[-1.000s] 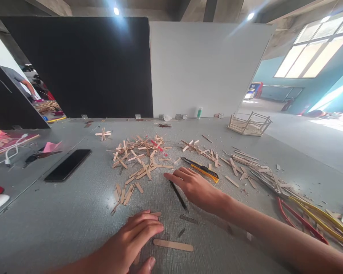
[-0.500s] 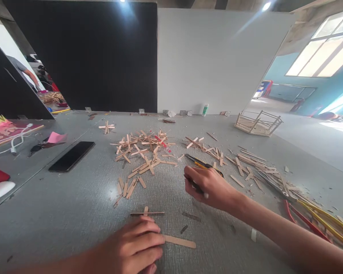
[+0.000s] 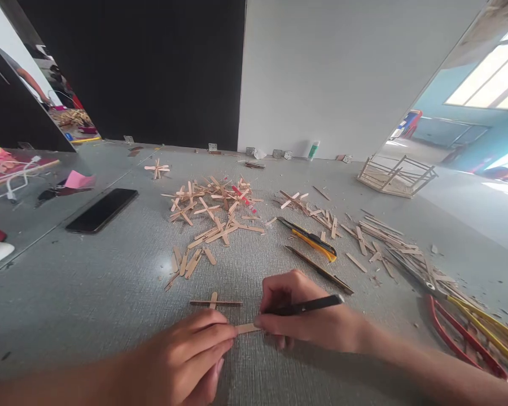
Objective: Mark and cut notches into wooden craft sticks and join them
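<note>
With your left hand (image 3: 197, 349), you are clamping the fingers on the wooden stick (image 3: 247, 327), between both hands; your right fingers are gripping the black pen (image 3: 319, 305). Best is to be holding the stick steady, guiding the pen lightly.

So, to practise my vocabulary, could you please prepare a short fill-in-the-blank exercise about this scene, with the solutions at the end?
1. The right hand holds a pen-like tool whose colour is ____.
2. At the fingertips of the left hand is a flat stick made of ____.
3. The phone lies on the ____ side of the picture.
4. The paper behind it is ____.

Missing words: black; wood; left; pink.
</note>
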The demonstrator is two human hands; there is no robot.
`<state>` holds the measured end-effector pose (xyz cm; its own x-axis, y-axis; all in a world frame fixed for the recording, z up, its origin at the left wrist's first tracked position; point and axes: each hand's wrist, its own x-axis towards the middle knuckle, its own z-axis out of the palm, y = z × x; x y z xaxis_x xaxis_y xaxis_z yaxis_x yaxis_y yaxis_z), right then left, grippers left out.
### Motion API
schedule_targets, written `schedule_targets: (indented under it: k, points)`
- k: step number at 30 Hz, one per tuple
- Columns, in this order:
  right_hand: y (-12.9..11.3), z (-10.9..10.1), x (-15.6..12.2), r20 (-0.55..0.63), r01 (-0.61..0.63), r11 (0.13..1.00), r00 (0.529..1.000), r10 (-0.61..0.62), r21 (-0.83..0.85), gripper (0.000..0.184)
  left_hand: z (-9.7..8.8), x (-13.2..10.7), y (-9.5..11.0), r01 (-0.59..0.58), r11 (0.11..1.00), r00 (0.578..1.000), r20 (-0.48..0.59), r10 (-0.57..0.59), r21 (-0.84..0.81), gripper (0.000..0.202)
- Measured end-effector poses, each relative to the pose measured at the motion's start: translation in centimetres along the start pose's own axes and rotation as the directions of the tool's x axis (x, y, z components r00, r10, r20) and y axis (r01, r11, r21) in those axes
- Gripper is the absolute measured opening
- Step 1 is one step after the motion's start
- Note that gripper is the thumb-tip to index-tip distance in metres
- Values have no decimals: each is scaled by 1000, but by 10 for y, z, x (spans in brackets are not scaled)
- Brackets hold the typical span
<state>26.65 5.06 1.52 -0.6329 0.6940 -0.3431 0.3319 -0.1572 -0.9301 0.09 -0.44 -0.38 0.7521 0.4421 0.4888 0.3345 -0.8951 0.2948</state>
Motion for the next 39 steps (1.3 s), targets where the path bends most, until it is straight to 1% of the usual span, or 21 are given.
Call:
schedule_targets:
  k: [3,7,11,15,17,20,22,25,27,29,31,34,36,39]
  points:
    - [7,6,4,-46,-30,999,999,29,-12,24,-1,1,0,9,1000,1000,-29,-8,13,29]
    - [9,14,6,-83,-45,997,996,39,-66,37,-1,3,0,26,1000,999,-18,-26,8,28]
    - [8,19,6,-93,57,985,993,-73,-161,45,1,1,0,18,1000,999,-28,-18,8,29]
    - [6,20,3,-99,130,959,982,-160,-253,43,2,0,0,28,1000,999,-33,-28,-7,28]
    - [6,20,2,-86,153,951,980,-181,-268,42,2,-1,-1,25,999,999,-35,-25,-22,28]
    - [9,20,2,-75,159,956,980,-183,-247,41,2,-2,-2,29,998,999,-21,-30,-49,29]
    - [11,19,3,-72,156,961,982,-176,-227,40,2,-3,-3,57,997,998,-4,-57,-59,35]
    - [14,20,4,-79,164,961,979,-186,-223,38,1,-5,-5,147,984,988,-29,-150,-99,41]
    - [15,20,3,-84,169,962,978,-190,-215,39,0,-4,-6,208,968,975,-55,-217,-140,40]
    - [15,21,3,-94,163,966,978,-185,-202,40,0,-3,-7,237,959,968,-46,-247,-157,39]
    - [15,22,3,-100,161,968,978,-183,-195,40,1,-1,-7,239,959,970,-3,-242,-149,41]
    - [15,22,4,-107,159,968,977,-183,-196,40,1,-1,-7,201,973,979,71,-193,-118,47]
    - [14,20,5,-97,146,974,982,-164,-175,41,1,-1,-7,173,980,983,83,-165,-103,49]
    - [12,16,5,-65,105,992,992,-110,-73,37,1,0,-8,158,983,986,60,-153,-97,47]
